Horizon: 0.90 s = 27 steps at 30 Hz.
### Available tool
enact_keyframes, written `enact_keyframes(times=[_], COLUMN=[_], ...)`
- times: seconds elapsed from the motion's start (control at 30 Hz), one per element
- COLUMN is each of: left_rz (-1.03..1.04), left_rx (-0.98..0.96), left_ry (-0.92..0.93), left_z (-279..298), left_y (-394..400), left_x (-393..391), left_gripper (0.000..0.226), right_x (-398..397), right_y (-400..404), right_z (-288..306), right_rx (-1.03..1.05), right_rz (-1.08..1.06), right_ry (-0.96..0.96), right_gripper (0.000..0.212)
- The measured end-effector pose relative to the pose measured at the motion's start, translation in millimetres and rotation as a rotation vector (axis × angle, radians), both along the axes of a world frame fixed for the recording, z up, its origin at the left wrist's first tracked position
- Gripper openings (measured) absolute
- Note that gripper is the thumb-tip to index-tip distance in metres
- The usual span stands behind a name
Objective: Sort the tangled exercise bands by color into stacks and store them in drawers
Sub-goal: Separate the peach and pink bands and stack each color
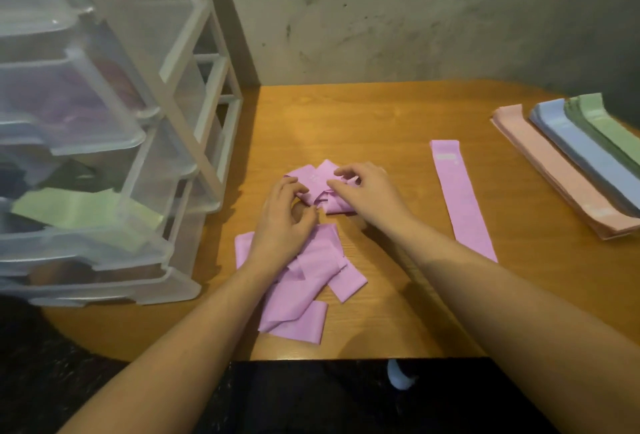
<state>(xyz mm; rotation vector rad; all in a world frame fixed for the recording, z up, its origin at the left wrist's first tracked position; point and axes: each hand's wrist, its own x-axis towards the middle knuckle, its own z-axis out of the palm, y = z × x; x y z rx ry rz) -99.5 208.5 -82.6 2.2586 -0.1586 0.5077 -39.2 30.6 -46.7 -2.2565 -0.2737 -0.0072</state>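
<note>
Wood surface [398, 115], pink tangle [311, 267] at center, L hand [282, 222] & R hand [369, 187] both pinching its knot, sorted stacks [568, 163] at 3 o'clock, drawers [86, 142] at 9

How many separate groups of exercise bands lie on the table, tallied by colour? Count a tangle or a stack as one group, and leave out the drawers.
Pink: 2, the tangled pink heap and the flat pink band
Peach: 1, the peach stack
Blue: 1, the blue stack
Dark green: 1, the dark green stack
Light green: 1, the light green stack
Total: 6
</note>
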Motion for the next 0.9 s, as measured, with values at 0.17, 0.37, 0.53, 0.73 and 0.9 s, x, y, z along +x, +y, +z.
enact_keyframes(times=[0.17, 0.37, 0.53, 0.73, 0.9], left_rz=[-0.008, -0.05, -0.105, -0.004, 0.054], left_rx=[0.002, 0.1, 0.108, -0.187, -0.245], left_ry=[0.026, 0.044, 0.004, 0.041, 0.072], left_z=[1.9, 0.5, 2.6, 6.6, 5.6], left_y=[-1.9, -2.5, -2.9, 0.3, 1.3], left_x=[-1.4, 0.4, -3.1, -6.4, -6.0], left_gripper=[0.03, 0.033, 0.024, 0.017, 0.009], right_x=[16.8, 5.7, -17.5, -32.1, -38.7], right_y=[5.9, -4.0, -14.5, -35.5, -53.1], right_z=[-4.6, 0.8, 9.7, 32.7, 54.7], right_rx=[-0.162, -0.124, 0.051, 0.376, 0.7], right_rz=[0.022, 0.034, 0.038, 0.022, -0.082], right_ry=[0.076, 0.019, -0.036, 0.122, 0.184], right_gripper=[0.034, 0.01, 0.008, 0.005, 0.014])
